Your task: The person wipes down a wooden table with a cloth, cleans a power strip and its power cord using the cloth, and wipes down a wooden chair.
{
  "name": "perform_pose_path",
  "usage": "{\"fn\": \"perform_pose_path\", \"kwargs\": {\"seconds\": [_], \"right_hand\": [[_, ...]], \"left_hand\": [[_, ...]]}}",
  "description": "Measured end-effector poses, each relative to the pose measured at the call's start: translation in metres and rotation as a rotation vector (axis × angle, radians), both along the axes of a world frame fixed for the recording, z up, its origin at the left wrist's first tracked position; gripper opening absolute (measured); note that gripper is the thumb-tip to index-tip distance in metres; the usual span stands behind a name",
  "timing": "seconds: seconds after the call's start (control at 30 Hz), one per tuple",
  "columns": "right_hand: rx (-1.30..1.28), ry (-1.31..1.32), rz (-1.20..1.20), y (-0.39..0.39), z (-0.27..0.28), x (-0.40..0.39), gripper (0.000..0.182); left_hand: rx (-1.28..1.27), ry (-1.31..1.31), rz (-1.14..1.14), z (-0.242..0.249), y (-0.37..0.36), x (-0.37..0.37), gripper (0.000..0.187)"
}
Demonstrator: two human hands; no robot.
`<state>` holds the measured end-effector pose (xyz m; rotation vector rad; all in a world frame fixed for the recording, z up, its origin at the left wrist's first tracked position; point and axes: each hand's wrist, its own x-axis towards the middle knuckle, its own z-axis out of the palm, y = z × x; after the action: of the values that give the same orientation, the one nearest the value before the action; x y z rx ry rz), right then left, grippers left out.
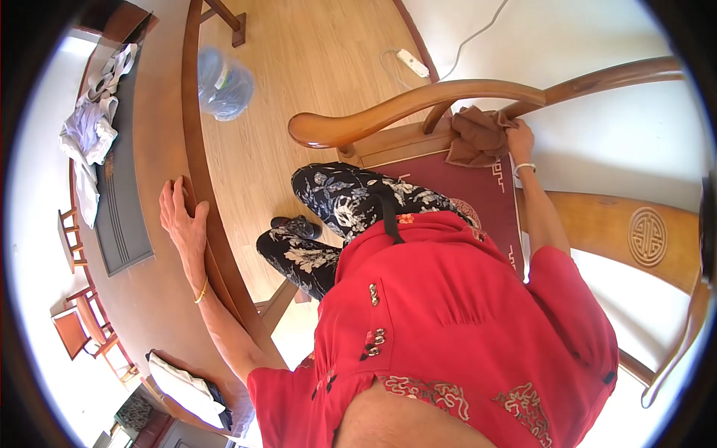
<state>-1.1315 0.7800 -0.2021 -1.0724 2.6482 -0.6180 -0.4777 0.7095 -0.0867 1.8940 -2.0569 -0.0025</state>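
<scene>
My left hand (184, 219) rests on the edge of the brown wooden table (160, 142), fingers apart and nothing in it. My right hand (520, 142) grips a brown cloth (478, 137), which lies bunched on the maroon seat cushion (497, 201) of a wooden chair, below the curved armrest (418, 108). Part of the cloth is hidden by the fingers. A pale bracelet is on the right wrist and a gold-coloured one on the left.
A dark inset tray (119, 216) on the table has white and lilac cloth (91, 131) over it. A clear plastic water bottle (224, 84) and a white power strip (413, 63) are on the wood floor. A white folded item (187, 392) lies at the table's near end.
</scene>
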Motion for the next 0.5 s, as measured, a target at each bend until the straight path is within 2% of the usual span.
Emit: {"fn": "perform_pose_path", "kwargs": {"seconds": [0.03, 0.1, 0.13, 0.2, 0.27, 0.3, 0.37, 0.43, 0.47, 0.5], "right_hand": [[-0.004, 0.004, 0.003, 0.006, 0.003, -0.002, 0.034], [-0.481, -0.508, 0.019, 0.021, 0.014, -0.004, 0.031], [-0.483, -0.504, 0.023, 0.026, 0.023, 0.000, 0.031], [-0.682, -0.549, 0.019, 0.022, 0.085, 0.039, 0.044], [-0.800, -0.380, 0.070, 0.012, 0.138, 0.065, 0.044], [-0.804, -0.377, 0.067, 0.005, 0.156, 0.073, 0.044], [-0.968, -0.361, 0.318, -0.014, 0.179, 0.081, 0.046], [-0.614, -0.249, 0.419, -0.028, 0.165, 0.065, 0.052], [-0.494, -0.175, 0.487, -0.039, 0.139, 0.053, 0.057], [-0.207, 0.118, 0.575, -0.050, 0.112, 0.037, 0.060]], "left_hand": [[-0.004, 0.004, 0.003, -0.001, 0.000, 0.001, 0.060], [-0.032, -0.028, -0.024, -0.004, 0.000, 0.002, 0.059], [-0.035, -0.023, -0.021, -0.005, 0.000, 0.002, 0.059], [-0.033, -0.035, -0.021, -0.003, 0.000, 0.001, 0.058], [-0.032, -0.037, -0.024, -0.001, 0.000, 0.000, 0.058], [-0.032, -0.039, -0.024, -0.001, 0.000, 0.000, 0.058], [-0.040, -0.043, -0.035, -0.002, -0.001, 0.001, 0.058], [-0.054, -0.043, -0.031, -0.002, 0.001, 0.003, 0.058], [-0.030, -0.041, -0.031, -0.002, 0.002, 0.004, 0.059], [-0.004, -0.040, -0.032, -0.003, 0.002, 0.004, 0.060]]}}
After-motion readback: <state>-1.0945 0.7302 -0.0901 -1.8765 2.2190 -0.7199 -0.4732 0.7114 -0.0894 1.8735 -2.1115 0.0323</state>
